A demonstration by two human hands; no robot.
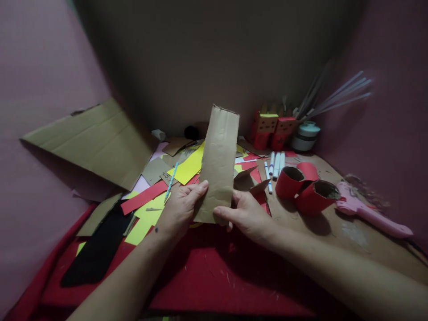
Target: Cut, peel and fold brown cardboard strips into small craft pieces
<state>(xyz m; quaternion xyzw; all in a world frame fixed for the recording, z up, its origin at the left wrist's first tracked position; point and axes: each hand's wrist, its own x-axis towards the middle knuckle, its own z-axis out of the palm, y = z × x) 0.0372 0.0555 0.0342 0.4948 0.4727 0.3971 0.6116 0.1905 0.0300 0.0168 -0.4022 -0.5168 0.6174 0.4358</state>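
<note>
A long strip of brown cardboard (220, 156) is held up in front of me, its far end raised and its near end between my hands. My left hand (182, 205) grips its lower left edge, thumb on the face and fingers mostly hidden behind. Gripping the lower right corner, my right hand (249, 216) has its thumb across the front and its fingers behind. Beneath lies a red cloth (207, 276). Just behind the strip are a yellow sheet (187, 167) and a folded cardboard piece (249, 179).
At the right stand red-covered tubes (290, 183), a pink glue gun (372, 209) and white markers (277, 165). Red box figures (266, 129) and a lidded jar (306, 136) line the back. A large cardboard sheet (96, 142) leans left; black material (96, 254) lies near it.
</note>
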